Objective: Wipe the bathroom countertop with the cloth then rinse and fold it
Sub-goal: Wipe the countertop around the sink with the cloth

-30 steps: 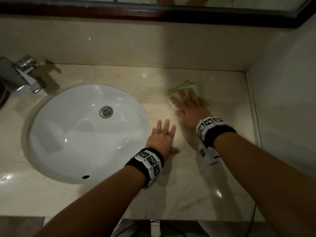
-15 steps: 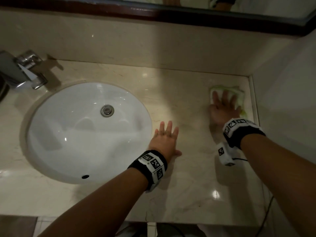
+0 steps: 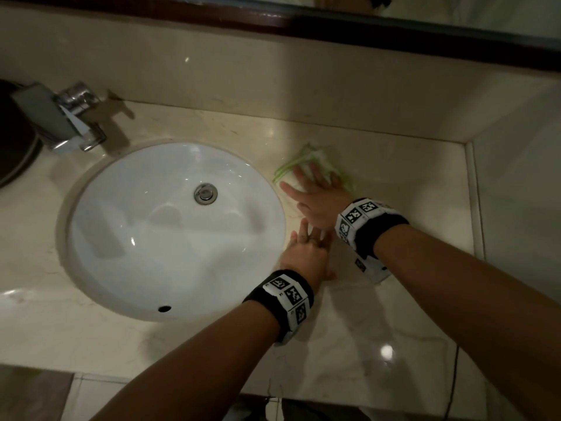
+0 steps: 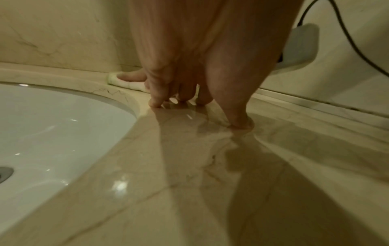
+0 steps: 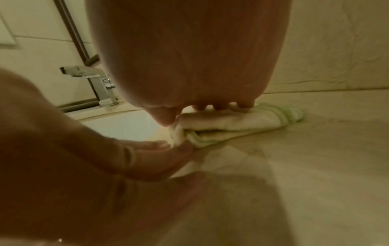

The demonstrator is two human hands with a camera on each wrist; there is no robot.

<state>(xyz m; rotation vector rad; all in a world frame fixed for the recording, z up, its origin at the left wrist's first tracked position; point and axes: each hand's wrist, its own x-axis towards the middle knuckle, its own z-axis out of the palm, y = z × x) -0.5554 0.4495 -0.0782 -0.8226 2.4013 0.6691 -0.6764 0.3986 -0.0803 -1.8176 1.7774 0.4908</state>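
I see right hand (image 3: 318,197) flat, fingers spread, pressing green-striped cloth (image 3: 315,161) on marble countertop (image 3: 379,314) just right of sink basin (image 3: 170,232) | left hand (image 3: 306,253) flat on counter, holding nothing

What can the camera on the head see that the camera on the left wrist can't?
Only the head view shows the shiny metal faucet, the round drain in the middle of the white oval sink, the dark-framed mirror, and both black-and-white wristbands. Only the left wrist view shows the left hand from underneath, its fingertips touching the shiny beige marble countertop. Both show the sink, the countertop, and the right hand pressing flat on the white cloth with green stripes.
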